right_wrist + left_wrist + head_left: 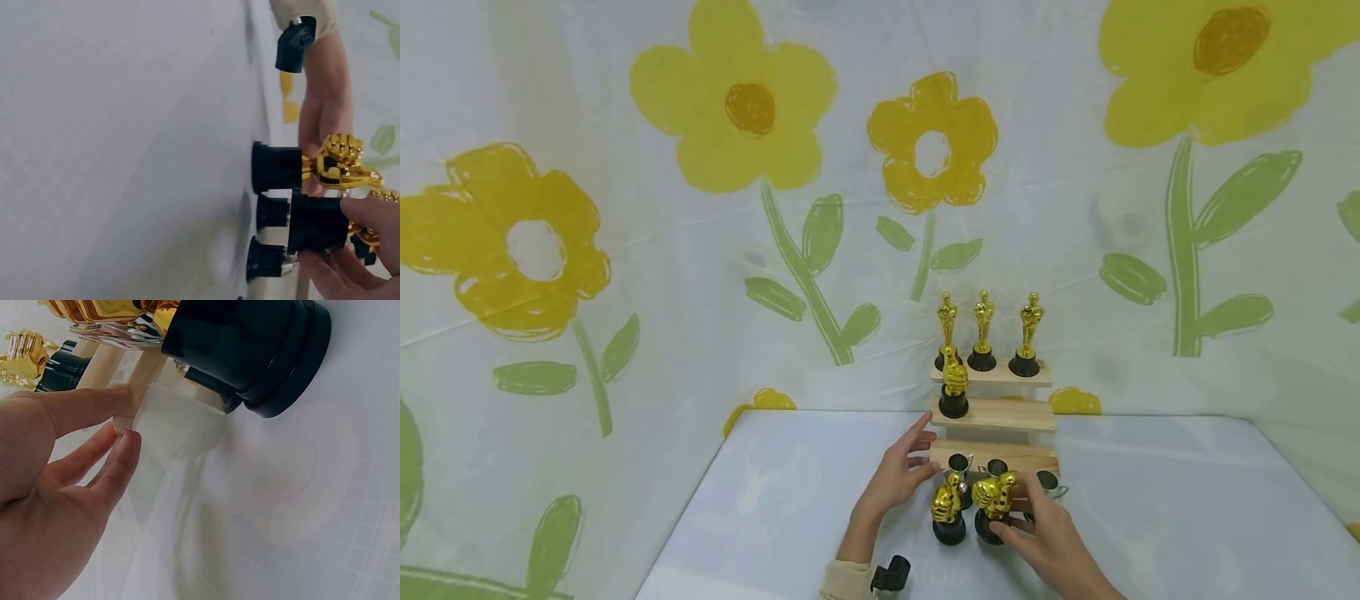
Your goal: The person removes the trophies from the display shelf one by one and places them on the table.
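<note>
My right hand (1054, 533) grips the black base of a gold thumbs-up trophy (994, 500); in the right wrist view thumb and fingers pinch that base (319, 224), raised off the tabletop. My left hand (893, 475) is at the left end of a tiered wooden display shelf (992, 456). Seen from the left wrist, its thumb and fingertips pinch the end of a plank (145, 374). A second thumbs-up trophy (949, 515) stands on the table between the hands. Small silver trophy cups (997, 468) with black bases stand behind it, partly hidden.
Another thumbs-up trophy (954, 396) stands at the left of the middle tier. Three gold figurine trophies (983, 329) stand on the top tier. The white table (760, 500) meets a flower-printed cloth backdrop (1060, 233). A black camera (891, 573) sits at the left wrist.
</note>
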The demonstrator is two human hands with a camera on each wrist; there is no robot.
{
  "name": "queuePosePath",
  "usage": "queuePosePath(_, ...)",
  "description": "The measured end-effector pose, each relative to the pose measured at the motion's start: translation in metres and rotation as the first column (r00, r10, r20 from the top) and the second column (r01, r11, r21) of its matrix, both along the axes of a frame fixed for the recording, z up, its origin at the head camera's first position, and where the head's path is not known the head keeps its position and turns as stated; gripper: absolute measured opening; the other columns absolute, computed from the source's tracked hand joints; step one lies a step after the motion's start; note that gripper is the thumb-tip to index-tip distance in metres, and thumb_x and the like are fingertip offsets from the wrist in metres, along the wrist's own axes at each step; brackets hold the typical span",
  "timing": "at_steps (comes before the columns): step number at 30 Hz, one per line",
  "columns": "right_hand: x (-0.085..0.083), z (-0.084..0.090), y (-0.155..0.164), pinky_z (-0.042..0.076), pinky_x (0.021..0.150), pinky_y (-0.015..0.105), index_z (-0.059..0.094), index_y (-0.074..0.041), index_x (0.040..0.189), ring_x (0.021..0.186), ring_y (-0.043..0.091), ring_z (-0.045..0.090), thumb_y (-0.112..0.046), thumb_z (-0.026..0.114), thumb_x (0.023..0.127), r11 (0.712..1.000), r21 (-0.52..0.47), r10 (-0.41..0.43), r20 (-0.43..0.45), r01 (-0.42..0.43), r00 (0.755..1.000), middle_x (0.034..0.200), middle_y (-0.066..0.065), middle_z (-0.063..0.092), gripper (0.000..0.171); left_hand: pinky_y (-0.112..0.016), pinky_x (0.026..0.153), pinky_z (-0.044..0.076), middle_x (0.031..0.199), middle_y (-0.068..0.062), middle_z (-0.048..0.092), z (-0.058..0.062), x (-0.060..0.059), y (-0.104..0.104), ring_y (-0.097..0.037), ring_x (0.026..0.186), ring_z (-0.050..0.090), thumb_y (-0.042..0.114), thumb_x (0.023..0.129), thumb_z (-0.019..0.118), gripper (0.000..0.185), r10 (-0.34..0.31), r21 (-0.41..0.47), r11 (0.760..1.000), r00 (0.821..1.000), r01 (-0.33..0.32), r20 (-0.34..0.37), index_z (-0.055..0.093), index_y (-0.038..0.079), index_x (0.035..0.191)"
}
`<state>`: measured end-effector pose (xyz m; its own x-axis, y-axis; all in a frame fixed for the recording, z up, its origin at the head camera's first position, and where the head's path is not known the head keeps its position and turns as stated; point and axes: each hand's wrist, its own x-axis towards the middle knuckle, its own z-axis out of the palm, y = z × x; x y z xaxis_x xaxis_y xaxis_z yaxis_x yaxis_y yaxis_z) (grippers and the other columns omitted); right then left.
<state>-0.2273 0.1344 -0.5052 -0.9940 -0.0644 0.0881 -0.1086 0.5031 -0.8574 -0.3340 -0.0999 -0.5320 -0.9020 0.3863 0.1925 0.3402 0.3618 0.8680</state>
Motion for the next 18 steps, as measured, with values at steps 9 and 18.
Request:
queuePosePath(9, -0.006, -0.022, 0.000, 0.060, 0.081, 0.025, 0.047, -0.011, 0.122, 0.102, 0.026, 0.067, -0.007, 0.082, 0.075, 0.998, 0.016, 0.055, -0.035, -0.054, 0.998, 0.107, 0.008, 0.065, 0.058, -0.034, 0.098, 0.055, 0.136, -0.016, 0.057, 0.000, -0.001, -0.001, -0.029, 0.122, 0.059, 0.011, 0.090, 0.070, 0.079, 0.006, -0.006, 1.000, 1.000, -0.006, 0.003, 0.028, 0.027, 0.155)
queuePosePath(18, -0.009, -0.029, 0.000, 0.060, 0.079, 0.024, 0.047, -0.009, 0.121, 0.100, 0.024, 0.067, -0.007, 0.085, 0.073, 0.999, 0.035, 0.026, -0.011, -0.026, 1.000, 0.107, 0.008, 0.065, 0.061, -0.029, 0.096, 0.055, 0.138, -0.019, 0.055, -0.001, -0.001, 0.000, -0.028, 0.121, 0.059, 0.009, 0.090, 0.069, 0.080, -0.006, -0.001, 1.000, 1.000, 0.006, 0.002, 0.027, 0.028, 0.156)
